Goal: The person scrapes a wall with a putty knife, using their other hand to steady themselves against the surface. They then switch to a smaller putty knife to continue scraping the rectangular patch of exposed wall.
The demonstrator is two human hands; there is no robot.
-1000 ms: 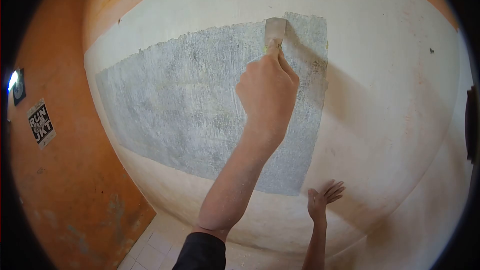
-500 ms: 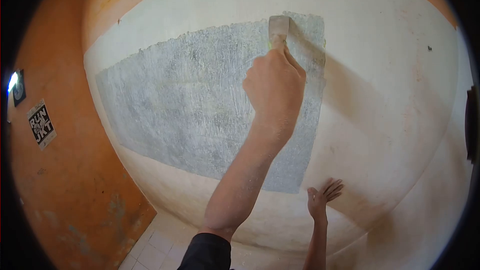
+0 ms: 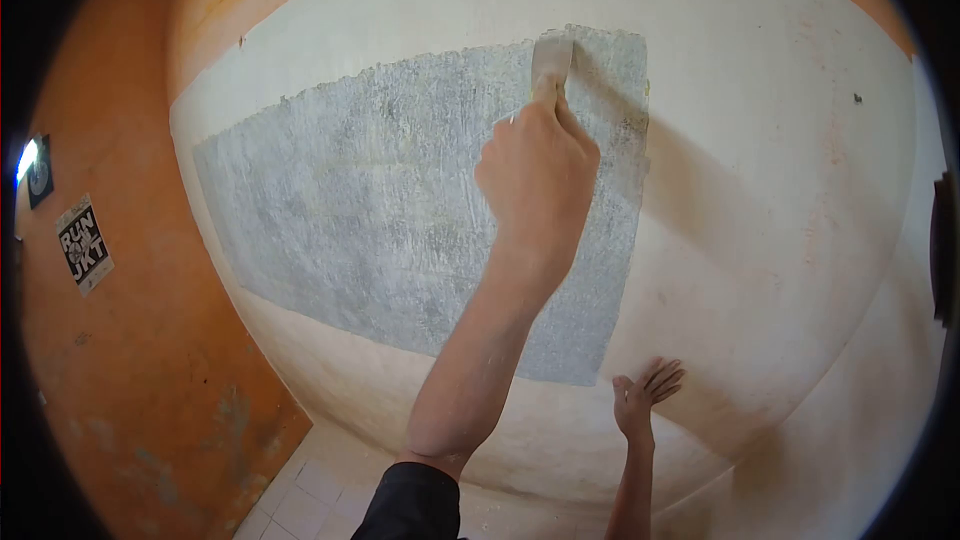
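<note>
Left grip (image 3: 537, 175) closed round scraper (image 3: 552, 52), shifted slightly left; right grip (image 3: 640, 395) spread flat on wall (image 3: 780, 190).

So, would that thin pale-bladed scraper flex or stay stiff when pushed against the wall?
Probably slightly springy: the thin pale scraper blade lies flat against the grey scraped patch. Likely light: the left hand alone holds it high.

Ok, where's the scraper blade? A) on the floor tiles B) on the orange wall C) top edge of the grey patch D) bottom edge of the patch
C: the scraper, gripped in the left hand, has its blade at the top edge of the grey patch.
</note>
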